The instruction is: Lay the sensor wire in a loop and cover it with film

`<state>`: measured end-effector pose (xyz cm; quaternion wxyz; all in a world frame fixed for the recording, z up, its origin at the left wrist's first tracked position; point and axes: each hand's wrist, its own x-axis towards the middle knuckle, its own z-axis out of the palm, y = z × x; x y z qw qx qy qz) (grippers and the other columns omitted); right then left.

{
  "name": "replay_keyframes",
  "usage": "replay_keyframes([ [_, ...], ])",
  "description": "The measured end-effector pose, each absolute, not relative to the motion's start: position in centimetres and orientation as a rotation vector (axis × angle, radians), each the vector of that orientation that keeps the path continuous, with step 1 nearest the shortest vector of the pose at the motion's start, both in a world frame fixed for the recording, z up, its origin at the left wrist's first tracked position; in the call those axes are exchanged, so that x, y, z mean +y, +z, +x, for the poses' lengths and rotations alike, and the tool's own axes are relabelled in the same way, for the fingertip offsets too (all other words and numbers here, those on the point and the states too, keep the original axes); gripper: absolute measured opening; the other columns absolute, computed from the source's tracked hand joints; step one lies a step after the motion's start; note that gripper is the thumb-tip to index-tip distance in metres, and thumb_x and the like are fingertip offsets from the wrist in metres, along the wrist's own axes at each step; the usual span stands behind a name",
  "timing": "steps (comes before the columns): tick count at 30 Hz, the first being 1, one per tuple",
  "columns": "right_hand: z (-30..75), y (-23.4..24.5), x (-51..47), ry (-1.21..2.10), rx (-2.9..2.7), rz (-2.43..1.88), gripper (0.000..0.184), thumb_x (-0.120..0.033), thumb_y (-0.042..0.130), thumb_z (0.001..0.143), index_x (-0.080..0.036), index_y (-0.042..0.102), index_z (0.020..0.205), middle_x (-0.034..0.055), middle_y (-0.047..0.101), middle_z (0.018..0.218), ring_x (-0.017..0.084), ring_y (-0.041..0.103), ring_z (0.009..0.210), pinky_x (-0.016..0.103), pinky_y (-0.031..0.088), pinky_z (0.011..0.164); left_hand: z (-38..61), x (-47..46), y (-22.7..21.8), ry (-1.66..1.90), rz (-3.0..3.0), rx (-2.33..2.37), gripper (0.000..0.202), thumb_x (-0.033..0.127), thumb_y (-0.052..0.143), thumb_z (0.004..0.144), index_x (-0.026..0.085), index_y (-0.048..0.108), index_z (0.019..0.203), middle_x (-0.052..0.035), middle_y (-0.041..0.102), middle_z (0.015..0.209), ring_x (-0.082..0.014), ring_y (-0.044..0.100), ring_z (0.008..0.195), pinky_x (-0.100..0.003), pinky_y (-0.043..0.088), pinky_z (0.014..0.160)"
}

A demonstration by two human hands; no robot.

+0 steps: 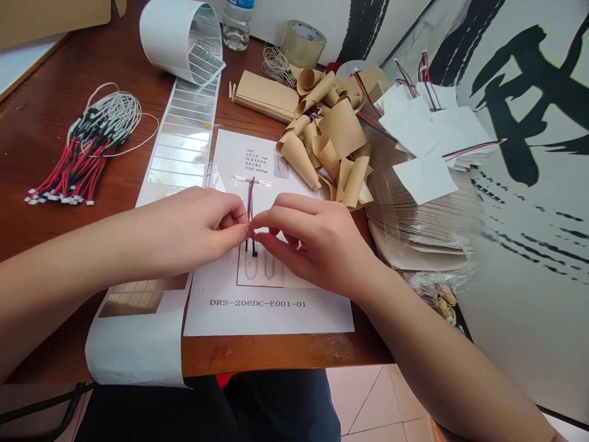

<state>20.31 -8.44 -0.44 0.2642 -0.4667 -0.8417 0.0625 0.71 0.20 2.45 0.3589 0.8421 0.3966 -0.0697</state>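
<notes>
My left hand (209, 227) and my right hand (313, 236) meet over a printed white sheet (271, 319), fingertips pinched together and almost touching. A thin red and black wire lead (251, 199) runs down to the pinched fingertips, its upper end under a strip of clear tape (264, 182). Below the fingers, black wire ends (254, 250) show above a rectangle with looped lines on the sheet. Whether the fingers grip the wires or some small piece is hidden.
A long strip of silvery labels (179, 135) curls into a roll (168, 37). Left lies a bundle of wire leads (92, 144). Brown paper curls (343, 129), a tape roll (304, 43), a water bottle (237, 27) and a bagged stack of white cards (423, 215) stand behind and right.
</notes>
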Motion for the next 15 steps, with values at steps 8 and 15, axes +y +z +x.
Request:
replay_keyframes([
  [8,20.14,-0.33,-8.68,0.213,-2.316,-1.237,0.018,-0.013,0.054,0.1,-0.016,0.071,0.095,0.0017,0.064,0.082,0.01,0.05,0.064,0.024,0.037,0.058,0.54,0.35,2.11,-0.172,2.202,0.987,0.031,0.049,0.051,0.089,0.025,0.063,0.075,-0.0031,0.07,0.074,-0.0196,0.059,0.062,-0.032,0.04,0.056],
  [15,19.66,-0.22,-9.03,0.211,-2.405,-1.28,0.022,-0.016,0.05,0.102,-0.015,0.072,0.096,0.0027,0.062,0.08,0.012,0.052,0.066,0.026,0.035,0.057,0.38,0.36,1.86,-0.174,2.18,0.949,0.024,0.044,0.053,0.086,0.026,0.062,0.073,-0.0021,0.069,0.07,-0.0194,0.058,0.058,-0.033,0.039,0.053],
])
